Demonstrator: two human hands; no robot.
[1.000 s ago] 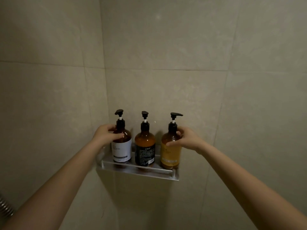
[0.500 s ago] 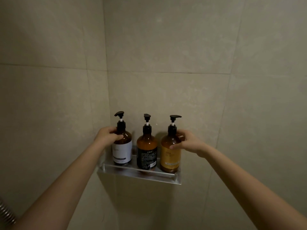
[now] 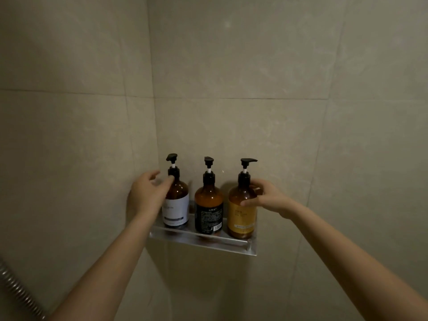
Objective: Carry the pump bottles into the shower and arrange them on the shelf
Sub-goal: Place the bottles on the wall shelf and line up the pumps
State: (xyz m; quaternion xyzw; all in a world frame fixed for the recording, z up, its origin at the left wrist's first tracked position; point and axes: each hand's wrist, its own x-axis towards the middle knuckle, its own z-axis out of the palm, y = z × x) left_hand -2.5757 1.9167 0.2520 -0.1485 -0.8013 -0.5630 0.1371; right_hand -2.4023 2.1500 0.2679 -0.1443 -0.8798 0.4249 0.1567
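Three amber pump bottles upright in a row on a metal shelf [image 3: 203, 240] fixed near the corner of a tiled shower wall [image 3: 231, 66], black pump heads on top: white-label bottle [image 3: 175, 205] at the left end, black-label bottle [image 3: 209, 210] in the middle, yellow-label bottle [image 3: 242, 218] at the right end, near one another but apart. Reaches up from the two lower corners of the frame with both bare arms, each nearly straight, forearms converging on the shelf. Holds the left hand [image 3: 146, 195] just beside the white-label bottle's shoulder, on its left side, fingers loosely spread and relaxed, gripping nothing, thumb stretched toward the black collar; cannot tell through the blur whether that thumb touches the bottle. Wraps the right hand [image 3: 266, 198] round the yellow-label bottle's shoulder from its right side, thumb laid across the front of the amber body just above the label, fingers curled round by the neck. Leaves the black-label bottle untouched between the two hands. Ribbed metal shower hose [image 3: 16, 290] at the lower left edge, well apart from the shelf.
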